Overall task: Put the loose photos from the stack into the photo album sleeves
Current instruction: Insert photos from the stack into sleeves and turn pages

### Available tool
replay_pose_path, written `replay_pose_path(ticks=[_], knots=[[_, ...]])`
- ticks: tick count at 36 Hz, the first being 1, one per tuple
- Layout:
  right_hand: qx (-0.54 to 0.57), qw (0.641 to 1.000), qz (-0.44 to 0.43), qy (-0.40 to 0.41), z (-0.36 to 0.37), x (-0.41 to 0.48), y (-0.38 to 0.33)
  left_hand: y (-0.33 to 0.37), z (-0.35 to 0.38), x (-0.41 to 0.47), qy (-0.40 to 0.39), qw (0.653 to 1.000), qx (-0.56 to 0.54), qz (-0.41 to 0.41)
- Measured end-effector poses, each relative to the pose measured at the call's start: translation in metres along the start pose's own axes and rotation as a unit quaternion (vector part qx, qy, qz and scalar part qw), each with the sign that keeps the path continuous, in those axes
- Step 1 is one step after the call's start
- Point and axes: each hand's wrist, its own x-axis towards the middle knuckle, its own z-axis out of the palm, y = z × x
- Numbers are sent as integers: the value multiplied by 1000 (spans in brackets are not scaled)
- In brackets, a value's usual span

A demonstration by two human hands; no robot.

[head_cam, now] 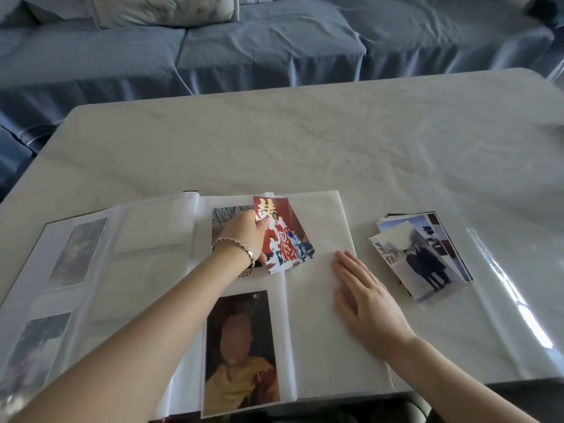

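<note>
Blue-grey sofa (274, 41) across the whole far side, just beyond the table's far edge, with a pale cushion (164, 9) on top.

White marble-look table (305, 141) under a clear, wrinkled plastic cover (518, 300), glare along the right edge. Broad stretch of tabletop between the far edge and the album, running on toward the far right corner.

Photo album (314, 331) open at the near edge, left of centre. Left page reaching toward the left edge, its sleeved pictures hazy under film. Right page plain white along its outer half, ending short of the stack, with a strip of tabletop between the two.

Stack of loose photos (427, 261) near the right side of the album, well in from the right edge, fanned untidily, with a picture of two dark-coated figures on top.

Portrait photo (241, 352) seated in the lower sleeve beside the spine, upright and square to the page. Upper sleeved photo (225, 215) above it, mostly hidden behind the left hand.

Right hand (366, 306) flat on the right page near its outer edge, fingers straight and together, pressing the sheet and holding nothing.

Left hand (244, 233) over the upper sleeve, fingers curled round the left side of a red photo (283, 239). Photo tilted clockwise, its lower corner over the blank half of the page; whether inside a sleeve or on top, impossible to tell.

Silver bracelet (241, 248) on the left wrist.
</note>
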Motion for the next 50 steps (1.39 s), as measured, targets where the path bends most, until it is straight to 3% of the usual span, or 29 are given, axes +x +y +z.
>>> replay_pose_path(ticks=[5, 13, 23, 32, 39, 43, 50], knots=[[-5, 1000, -2, -7, 0, 0, 0, 9, 8, 0, -30, 999, 8, 13], [5, 1000, 7, -2, 2, 0, 2, 12, 18, -5, 26, 1000, -9, 15], [-1, 1000, 2, -7, 2, 0, 2, 9, 3, 3, -41, 997, -65, 1], [-4, 1000, -8, 0, 2, 0, 1, 21, 20, 2, 39, 998, -45, 31], [18, 999, -10, 43, 2, -3, 0, 19, 12, 6, -16, 1000, -10, -8], [-17, 996, -17, 87, 1, -5, -1, 23, 15, 6, -9, 999, -34, -27], [-53, 996, -38, 66, -10, -15, 8, 36, 25, 7, -42, 990, -132, -35]])
